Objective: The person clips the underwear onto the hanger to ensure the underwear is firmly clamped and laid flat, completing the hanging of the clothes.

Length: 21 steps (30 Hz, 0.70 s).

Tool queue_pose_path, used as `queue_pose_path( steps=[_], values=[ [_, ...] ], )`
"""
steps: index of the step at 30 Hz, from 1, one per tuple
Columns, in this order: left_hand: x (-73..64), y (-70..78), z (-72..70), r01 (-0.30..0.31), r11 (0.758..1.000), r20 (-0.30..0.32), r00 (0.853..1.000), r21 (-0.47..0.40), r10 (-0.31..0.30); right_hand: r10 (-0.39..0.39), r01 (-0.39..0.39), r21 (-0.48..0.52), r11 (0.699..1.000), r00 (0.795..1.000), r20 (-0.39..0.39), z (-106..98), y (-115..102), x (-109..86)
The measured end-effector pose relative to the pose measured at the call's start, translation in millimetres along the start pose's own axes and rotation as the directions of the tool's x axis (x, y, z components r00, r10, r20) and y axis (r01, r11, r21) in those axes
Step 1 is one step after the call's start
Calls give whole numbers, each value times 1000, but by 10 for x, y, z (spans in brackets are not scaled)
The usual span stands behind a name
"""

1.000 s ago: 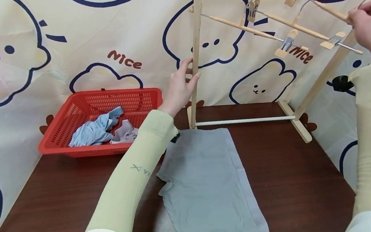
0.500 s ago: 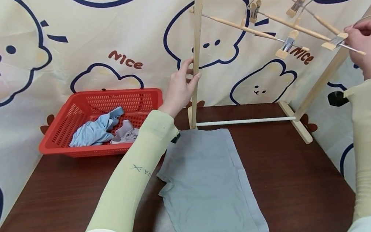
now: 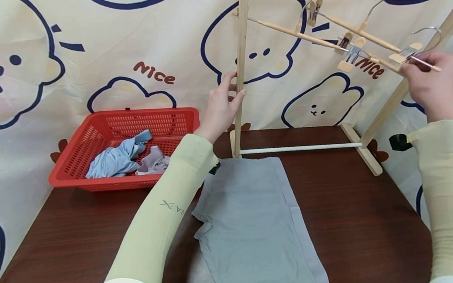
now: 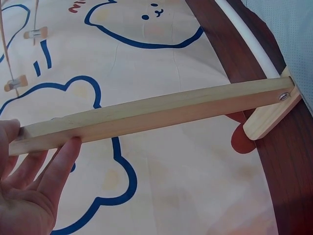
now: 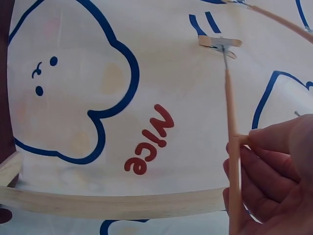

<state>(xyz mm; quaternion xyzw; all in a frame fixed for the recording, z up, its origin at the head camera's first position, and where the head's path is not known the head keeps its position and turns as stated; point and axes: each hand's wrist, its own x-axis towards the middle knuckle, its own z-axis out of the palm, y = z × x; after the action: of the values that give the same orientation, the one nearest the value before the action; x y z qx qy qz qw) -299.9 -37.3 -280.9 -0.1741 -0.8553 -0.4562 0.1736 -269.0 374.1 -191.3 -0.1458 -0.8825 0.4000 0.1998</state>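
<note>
Moved since the earlier frames: bare right hand point(image 3: 435, 88), lowered and drawn inward from the upper corner to two o'clock of the head view, bringing with it one slim clip hanger of pale wood and silver metal point(image 5: 231, 103). Right hand, condition: closed on the hanger, thumb and forefinger pinching at the bar's short stem, remaining fingers curled behind, their tips showing past it. Bare left hand point(image 3: 222, 107), position unchanged, just above centre towards twelve: thumb and fingers set about a square-edged upright of pale wood point(image 3: 240, 48), gripping it lightly. Hanger held, particulars: straight bar, tilted in the head view; curved silver hook point(image 3: 428, 31) rising above the hand; wood-and-metal clip point(image 5: 220, 43) at one o'clock in the right wrist view. Also at one o'clock in the head view: two further clip hangers of like make, a nearer one point(image 3: 296, 33) and another point(image 3: 374, 39), its end clip overlapping the right hand's outline. At three o'clock: round white rod point(image 3: 298, 148), low between the stand's feet. At five o'clock: grey-green cloth garment with paler band point(image 3: 259, 225), spread on a dark reddish-brown table point(image 3: 368, 235). At nine: red perforated plastic basket point(image 3: 73, 177), containing one crumpled light-blue garment point(image 3: 116, 159) and one pale lilac garment point(image 3: 153, 162).
</note>
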Motion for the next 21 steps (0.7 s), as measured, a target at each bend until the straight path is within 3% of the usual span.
queue_pose_path(
  steps=[11, 21],
  values=[
    [19, 19, -8, 11, 1000, 11, 1000, -12, -11, -33, 40, -70, 997, 995, 99, 36, 128, -145],
    [9, -7, 0, 14, 1000, 2, 1000, -18, -14, -159, 184, -175, 967, 976, 149, 120, 147, -358]
  ],
)
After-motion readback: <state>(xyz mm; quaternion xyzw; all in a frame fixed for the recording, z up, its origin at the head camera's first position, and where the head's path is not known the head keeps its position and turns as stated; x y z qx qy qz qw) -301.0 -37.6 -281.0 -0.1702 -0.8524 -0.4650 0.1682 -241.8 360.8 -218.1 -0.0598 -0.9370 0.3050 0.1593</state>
